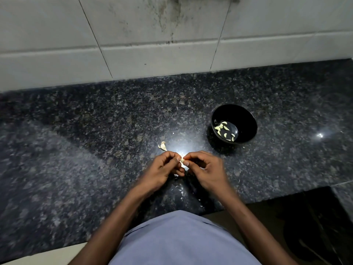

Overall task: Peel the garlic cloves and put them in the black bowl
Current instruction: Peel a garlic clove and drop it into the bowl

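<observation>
My left hand (164, 168) and my right hand (203, 167) meet over the dark granite counter (95, 140). Together they pinch one small pale garlic clove (182, 161) between fingertips and thumbs. Much of the clove is hidden by my fingers. The black bowl (246, 119) stands to the upper right of my hands and holds several peeled cloves (225, 131). A small unpeeled garlic piece (162, 145) lies on the counter just above my left hand.
Bits of white garlic skin (180, 189) lie scattered on the counter below my hands. A grey tiled wall (152, 44) rises behind the counter. The counter's front edge steps back at the lower right, over a dark floor (305, 226).
</observation>
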